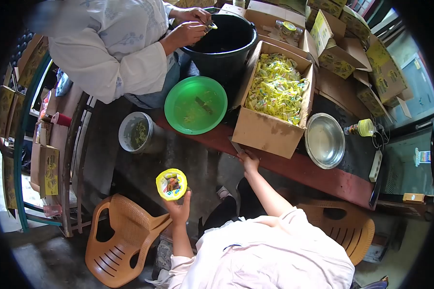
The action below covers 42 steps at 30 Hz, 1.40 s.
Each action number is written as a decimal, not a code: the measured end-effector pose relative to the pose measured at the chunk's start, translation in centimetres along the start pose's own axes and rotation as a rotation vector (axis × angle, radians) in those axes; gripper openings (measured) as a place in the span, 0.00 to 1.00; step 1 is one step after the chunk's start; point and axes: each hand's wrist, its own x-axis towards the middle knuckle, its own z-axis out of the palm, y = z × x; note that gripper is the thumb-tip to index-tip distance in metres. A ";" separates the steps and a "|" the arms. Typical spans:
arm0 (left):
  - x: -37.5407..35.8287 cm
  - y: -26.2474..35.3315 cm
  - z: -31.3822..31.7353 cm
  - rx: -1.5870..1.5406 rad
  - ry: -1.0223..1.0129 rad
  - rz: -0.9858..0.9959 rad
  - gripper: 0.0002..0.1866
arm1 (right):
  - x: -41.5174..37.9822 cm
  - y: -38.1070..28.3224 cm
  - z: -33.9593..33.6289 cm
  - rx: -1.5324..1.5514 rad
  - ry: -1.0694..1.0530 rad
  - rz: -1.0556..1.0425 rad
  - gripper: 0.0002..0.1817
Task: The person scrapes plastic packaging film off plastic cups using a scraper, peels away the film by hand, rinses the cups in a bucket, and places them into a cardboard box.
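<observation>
My left hand (179, 208) is closed around a yellow-rimmed cup (171, 184) with a printed top, held up over the floor. My right hand (249, 163) grips a knife (235, 145), its flat blade pointing up toward the red table edge (217, 140). Just beyond that hand stands an open cardboard box (270, 131), heaped with yellow and clear plastic scraps (277, 89). To its right sits a metal bowl (325, 140). A green basin (196, 126) lies left of the box, with a knife-like strip and some yellow shreds inside.
Another person (115, 48) works at a black bucket (222, 38), both hands on a small item. A grey bucket (139, 134) stands on the floor. Brown chairs (125, 236) flank me. Stacked yellow cups (366, 127) and opened cartons (342, 53) crowd the right side.
</observation>
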 end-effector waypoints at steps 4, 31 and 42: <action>-0.3 0.3 -0.2 -0.084 0.033 -0.049 0.40 | 0.3 0.1 0.1 -0.024 0.011 0.033 0.20; 13.2 9.7 18.9 -0.143 -0.275 0.424 0.33 | 2.8 -26.3 -6.1 0.558 -0.383 0.039 0.29; 14.6 14.3 25.3 -0.225 -0.393 0.562 0.35 | 0.1 -26.4 -7.1 0.766 -0.497 0.031 0.01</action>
